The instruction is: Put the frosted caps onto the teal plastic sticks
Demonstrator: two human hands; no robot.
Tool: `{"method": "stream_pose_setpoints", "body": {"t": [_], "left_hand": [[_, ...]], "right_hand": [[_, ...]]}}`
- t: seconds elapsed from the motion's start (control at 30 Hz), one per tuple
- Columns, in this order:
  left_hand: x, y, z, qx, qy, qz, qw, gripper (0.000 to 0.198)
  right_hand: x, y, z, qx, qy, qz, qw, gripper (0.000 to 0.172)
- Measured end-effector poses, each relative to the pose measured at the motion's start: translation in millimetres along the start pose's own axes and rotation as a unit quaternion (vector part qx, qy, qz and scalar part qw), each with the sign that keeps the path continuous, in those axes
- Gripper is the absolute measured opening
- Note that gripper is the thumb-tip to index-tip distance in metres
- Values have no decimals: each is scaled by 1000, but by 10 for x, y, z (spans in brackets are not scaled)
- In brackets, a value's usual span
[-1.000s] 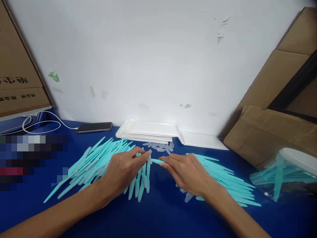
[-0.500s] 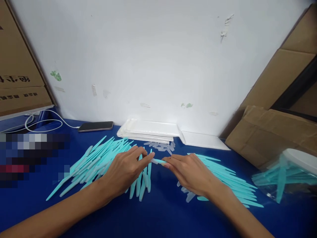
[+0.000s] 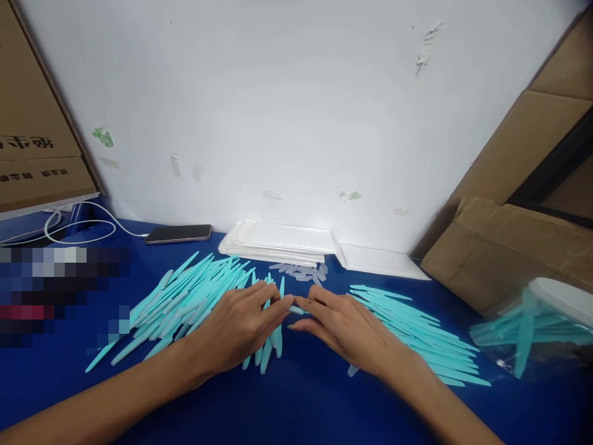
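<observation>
The thin sea-green plastic stick with a cloudy end point(image 3: 299, 311) was in the middle of the frame, between my two hands. My left hand point(image 3: 293, 303) seemed to have its thumb and finger closed on it. Half a second before, my right hand point(image 3: 296, 314) pinched it too, but then its thumb came away and hung just below, so that pinch was open. I guess that left most of the holding to my left hand. My fingers hid the join, so I couldn't tell how snug the cloudy end was. Many sea-green sticks point(image 3: 185, 296) lay left of middle; more plain ones point(image 3: 426, 349) lay at lower right.
</observation>
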State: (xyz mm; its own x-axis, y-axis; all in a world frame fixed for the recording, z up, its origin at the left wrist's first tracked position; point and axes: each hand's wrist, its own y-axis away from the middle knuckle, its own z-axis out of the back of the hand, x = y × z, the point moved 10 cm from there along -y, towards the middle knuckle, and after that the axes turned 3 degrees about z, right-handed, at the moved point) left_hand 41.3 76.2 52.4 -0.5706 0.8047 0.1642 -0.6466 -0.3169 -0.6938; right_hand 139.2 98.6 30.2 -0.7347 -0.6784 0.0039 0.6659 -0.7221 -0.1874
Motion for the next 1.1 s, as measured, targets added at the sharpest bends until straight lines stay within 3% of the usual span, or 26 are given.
{"method": "stream_pose_setpoints", "body": {"t": [0.43, 0.6, 1.1], "left_hand": [[123, 45, -68, -16, 0, 35, 999, 13], [93, 53, -71, -10, 31, 30, 999, 14], [23, 97, 18, -33, 50, 6, 998, 20]], "right_hand": [[-283, 54, 234, -113, 42, 2, 993, 36], [-220, 62, 209, -122, 43, 30, 991, 33], [-167, 52, 149, -110, -3, 27, 994, 37]]}}
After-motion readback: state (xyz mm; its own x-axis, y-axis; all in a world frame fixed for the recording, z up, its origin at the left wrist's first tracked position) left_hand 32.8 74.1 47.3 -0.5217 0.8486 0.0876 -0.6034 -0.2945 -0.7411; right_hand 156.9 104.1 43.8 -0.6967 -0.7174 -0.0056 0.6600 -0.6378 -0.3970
